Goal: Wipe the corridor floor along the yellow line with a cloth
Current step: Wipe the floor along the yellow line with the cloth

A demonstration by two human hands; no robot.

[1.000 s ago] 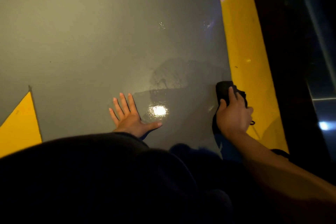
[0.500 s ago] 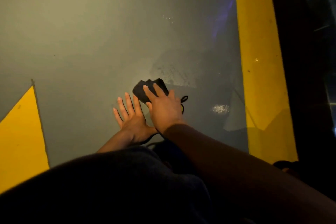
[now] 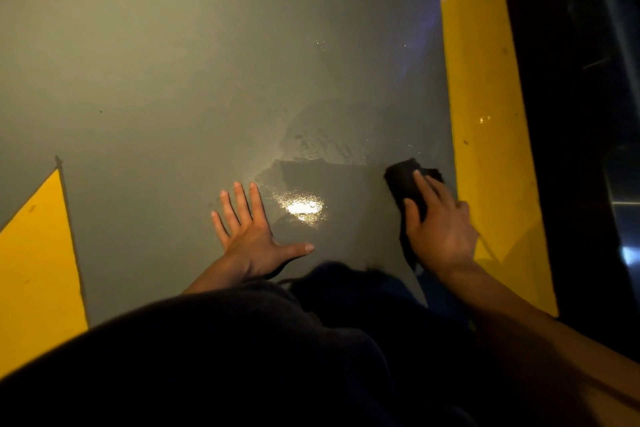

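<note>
Moved since the frame half a second back: the right hand (image 3: pixel 441 229) and the cloth (image 3: pixel 405 184) have travelled from just beside the left hand, near frame centre, out to about 3 o'clock, close against the yellow line (image 3: pixel 485 114).

Item 1, right hand: fingers extended and slightly bent, laid over the cloth and pressing it onto the floor (image 3: pixel 173 62); thumb lies on the cloth's left side. Whether the fingers curl under any edge cannot be told.

Item 2, cloth: dark, bunched, on the grey floor just left of the yellow line's inner edge; touching or just short of it cannot be told. Long axis runs roughly 11 o'clock to 5 o'clock, the far end projecting beyond the fingertips, the near end hidden under the palm.

Item 3, left hand (image 3: pixel 252 229): wide open, fingers spread and straight, palm flat on the floor at about 6 o'clock of centre, holding nothing; thumb points toward 3 o'clock.

Item 4, wet patch (image 3: pixel 329 191): darker streaked area between the two hands, with a bright glare spot (image 3: pixel 304 208) just right of the left hand's fingers.

Item 5, yellow triangle marking (image 3: pixel 34 253): at 8 o'clock, well apart from both hands.

Item 6, dark clothing (image 3: pixel 207 357): fills the lower frame.

Containers: none in view.
</note>
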